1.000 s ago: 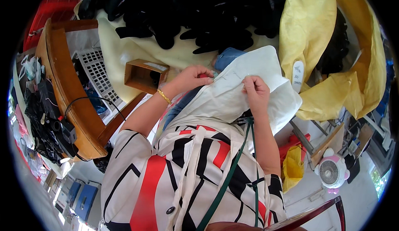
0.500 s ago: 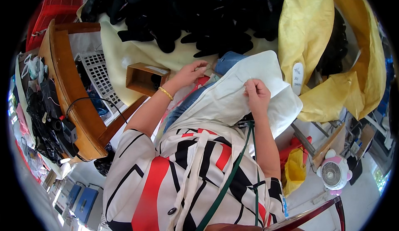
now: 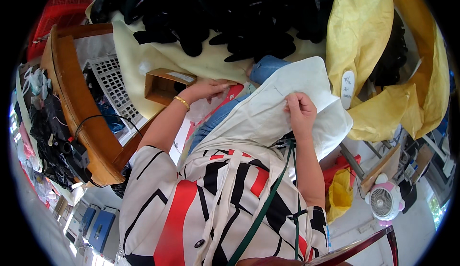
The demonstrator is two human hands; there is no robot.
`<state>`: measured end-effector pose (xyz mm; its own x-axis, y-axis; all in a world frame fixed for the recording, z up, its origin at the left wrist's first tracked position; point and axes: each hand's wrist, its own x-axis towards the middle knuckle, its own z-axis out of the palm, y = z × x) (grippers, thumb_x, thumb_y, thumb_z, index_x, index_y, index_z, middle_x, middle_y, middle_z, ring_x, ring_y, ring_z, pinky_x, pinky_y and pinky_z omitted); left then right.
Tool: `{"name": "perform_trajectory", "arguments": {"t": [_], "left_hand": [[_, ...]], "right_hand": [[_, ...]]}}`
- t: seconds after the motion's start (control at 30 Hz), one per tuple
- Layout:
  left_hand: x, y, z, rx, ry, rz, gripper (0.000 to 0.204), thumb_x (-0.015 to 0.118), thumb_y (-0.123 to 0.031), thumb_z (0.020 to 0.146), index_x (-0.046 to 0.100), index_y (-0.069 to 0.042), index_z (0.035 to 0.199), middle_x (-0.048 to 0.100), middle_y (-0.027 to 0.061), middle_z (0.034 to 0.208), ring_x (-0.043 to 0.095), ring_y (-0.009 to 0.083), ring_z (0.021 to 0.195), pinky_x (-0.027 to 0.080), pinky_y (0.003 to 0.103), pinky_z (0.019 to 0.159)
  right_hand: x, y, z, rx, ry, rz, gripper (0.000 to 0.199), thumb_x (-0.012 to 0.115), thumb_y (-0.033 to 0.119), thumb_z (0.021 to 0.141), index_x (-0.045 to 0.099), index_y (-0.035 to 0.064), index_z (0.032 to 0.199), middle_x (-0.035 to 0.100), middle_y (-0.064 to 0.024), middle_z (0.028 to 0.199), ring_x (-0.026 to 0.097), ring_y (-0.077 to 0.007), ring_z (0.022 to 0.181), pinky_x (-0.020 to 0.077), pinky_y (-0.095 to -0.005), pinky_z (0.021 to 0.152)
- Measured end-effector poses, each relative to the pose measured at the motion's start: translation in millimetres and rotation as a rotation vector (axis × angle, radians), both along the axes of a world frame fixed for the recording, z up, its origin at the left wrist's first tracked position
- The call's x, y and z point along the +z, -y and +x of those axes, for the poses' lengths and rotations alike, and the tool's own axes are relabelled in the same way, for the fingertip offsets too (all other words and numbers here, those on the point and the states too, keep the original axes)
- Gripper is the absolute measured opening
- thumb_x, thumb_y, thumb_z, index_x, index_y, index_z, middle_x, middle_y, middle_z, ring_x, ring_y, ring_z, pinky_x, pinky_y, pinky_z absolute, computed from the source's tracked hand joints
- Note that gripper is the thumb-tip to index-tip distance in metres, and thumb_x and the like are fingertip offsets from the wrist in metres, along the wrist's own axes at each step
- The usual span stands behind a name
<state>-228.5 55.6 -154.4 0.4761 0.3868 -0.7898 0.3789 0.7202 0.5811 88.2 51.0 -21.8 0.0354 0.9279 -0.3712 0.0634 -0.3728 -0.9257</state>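
White cloth [image 3: 268, 107] is draped over the jeans [image 3: 218, 117] on my feed; I'd guess light, soft and floppy, so grab an edge. Right hand [image 3: 302, 112]: fingers pressed together over it, can't tell on what. Left hand [image 3: 203, 91] is by the brown box [image 3: 158, 88], grip unclear.

Near the dial's centre, the white cloth [image 3: 261, 112] is seen matt and lightly creased; matt blue denim [image 3: 270, 68] is shown at one o'clock. At twelve, the black pieces [image 3: 239, 22] are seen dull and soft-looking. At two, the yellow sack [image 3: 359, 31] is crinkled. At four, the fan [image 3: 382, 201] is cased in smooth plastic. At nine, the frame [image 3: 81, 103] is made of smooth wood. Toward ten, the bracelet [image 3: 182, 103] is finished in glossy golden metal, and the crate [image 3: 106, 77] is formed of white plastic.
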Motion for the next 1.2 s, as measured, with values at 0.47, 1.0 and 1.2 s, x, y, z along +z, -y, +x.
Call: {"name": "perform_trajectory", "arguments": {"t": [0.47,1.0,1.2], "left_hand": [[155,-31,-20,0.595,0.194,0.234,0.026,0.062,-0.029,0.098,0.056,-0.008,0.084,0.044,-0.0068,0.065,0.031,0.0024,0.049,0.028,0.02,0.043],[277,-48,60,0.207,0.089,0.579,0.028,0.061,-0.027,0.098,0.061,-0.005,0.08,0.05,-0.0046,0.066,0.043,0.0041,0.055,0.035,0.022,0.049],[262,-44,91,0.238,-0.122,1.23,0.018,0.055,-0.02,0.101,0.064,-0.005,0.1,0.061,-0.0012,0.09,0.049,0.0037,0.065,0.042,0.018,0.054]], "right_hand": [[11,-13,-7,0.127,0.023,0.033,0.013,0.067,0.012,0.092,0.066,-0.0001,0.095,0.062,-0.0002,0.079,0.058,-0.0075,0.07,0.0478,-0.0216,0.064],[121,-21,-49,0.453,-0.019,0.336,0.013,0.074,0.011,0.086,0.068,0.0011,0.091,0.061,-0.0005,0.082,0.057,-0.0085,0.072,0.0476,-0.0227,0.066],[120,-32,-15,0.237,-0.257,-0.123,0.018,0.075,0.02,0.087,0.069,0.0036,0.083,0.06,0.0023,0.069,0.051,-0.0055,0.059,0.0423,-0.0206,0.056]]}}
